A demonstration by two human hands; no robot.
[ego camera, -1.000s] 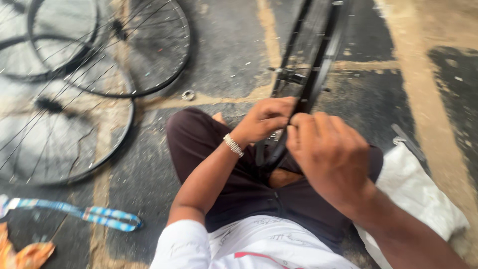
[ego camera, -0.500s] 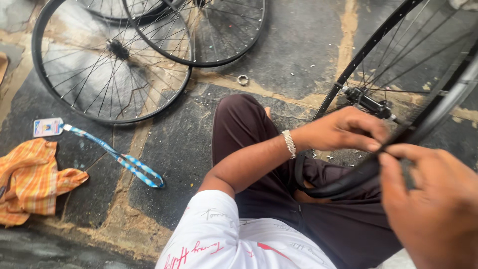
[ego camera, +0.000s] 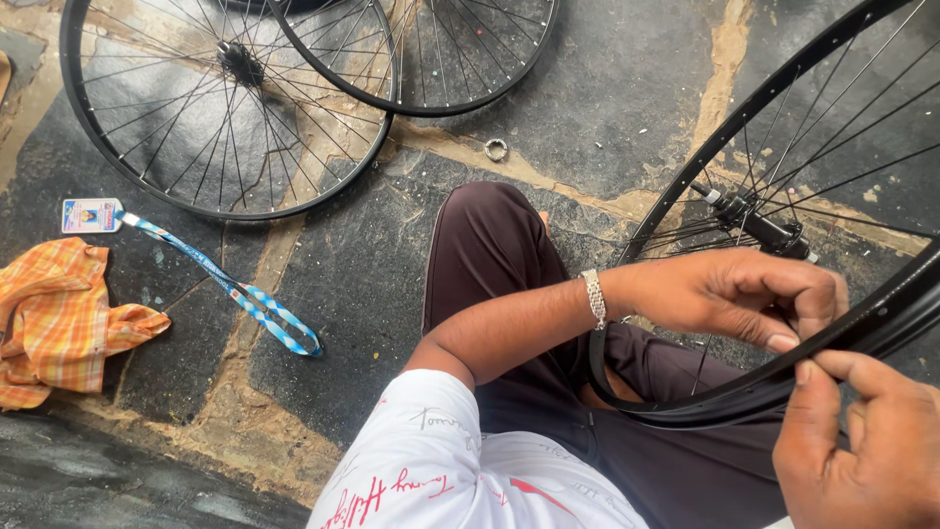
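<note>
1. Left hand [ego camera: 729, 294] curled over the black bicycle rim [ego camera: 783, 387], fingers bent close and thumb pinching its inner edge, apparently to steady it.
2. Right hand [ego camera: 862, 451] gripping the same rim from below, thumb pressed flat on top, fingers wrapped narrow.
3. Rim propped across the lap, hub [ego camera: 754, 220] held above the stone floor [ego camera: 607, 108], probably to keep the working edge near.
4. Two spare wheels [ego camera: 230, 98] flat toward the floor's far edge; small metal ring [ego camera: 496, 149] beside them.
5. Orange checked cloth [ego camera: 54, 318] and blue lanyard [ego camera: 230, 289] at the left edge.
</note>
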